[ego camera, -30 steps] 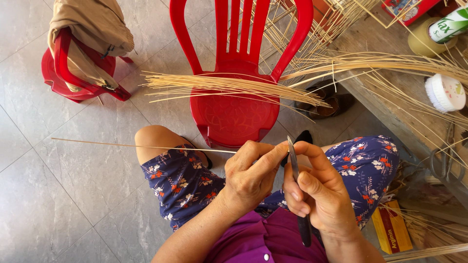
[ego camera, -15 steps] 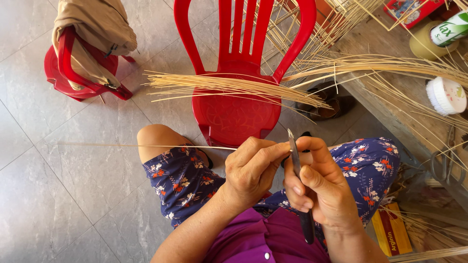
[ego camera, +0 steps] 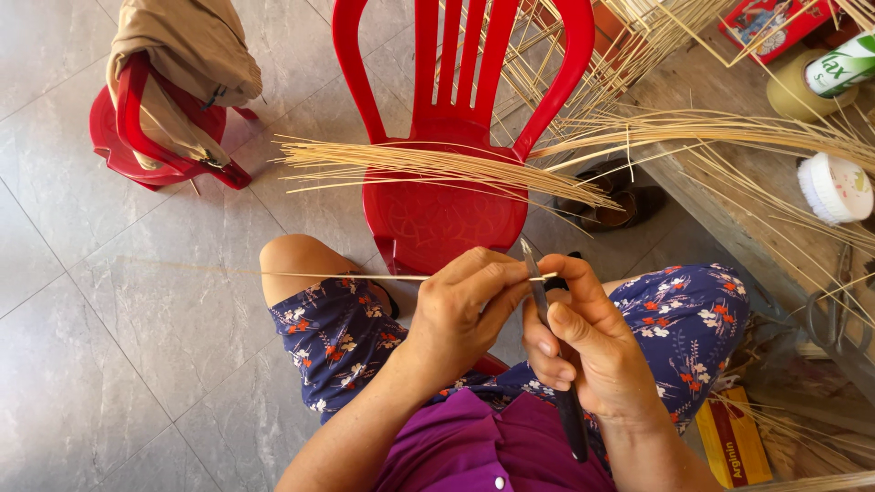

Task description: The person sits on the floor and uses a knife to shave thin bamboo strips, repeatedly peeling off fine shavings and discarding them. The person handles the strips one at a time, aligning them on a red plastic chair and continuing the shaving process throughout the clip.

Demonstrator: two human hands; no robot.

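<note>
Left hand [ego camera: 465,305] and right hand [ego camera: 583,351] stay clamped on strip [ego camera: 346,275] and knife [ego camera: 547,328] before the red chair [ego camera: 447,210]; strip reaches farther left

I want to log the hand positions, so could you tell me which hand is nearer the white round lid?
Right. The right hand is closer to the white round lid; the left hand is farther away.
</note>
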